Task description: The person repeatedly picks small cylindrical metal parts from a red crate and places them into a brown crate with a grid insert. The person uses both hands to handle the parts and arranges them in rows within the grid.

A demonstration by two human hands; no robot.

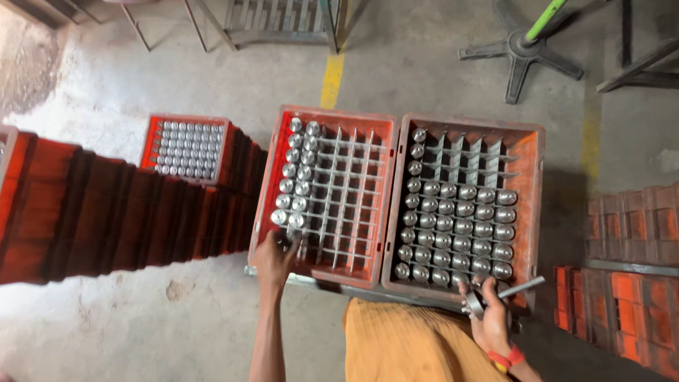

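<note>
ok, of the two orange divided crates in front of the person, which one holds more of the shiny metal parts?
The right-hand orange crate: metal parts fill most of its cells, only the far rows bare. The left-hand orange crate has just two columns along its left side.

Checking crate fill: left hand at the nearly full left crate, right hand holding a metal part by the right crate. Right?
Not quite. In the head view the left crate is mostly empty. The left hand at it and the right hand holding a metal part by the right crate stand.

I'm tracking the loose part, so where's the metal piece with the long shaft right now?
In the head view it's at lower right, held in the right hand just below the right crate; the metal piece points right.
</note>
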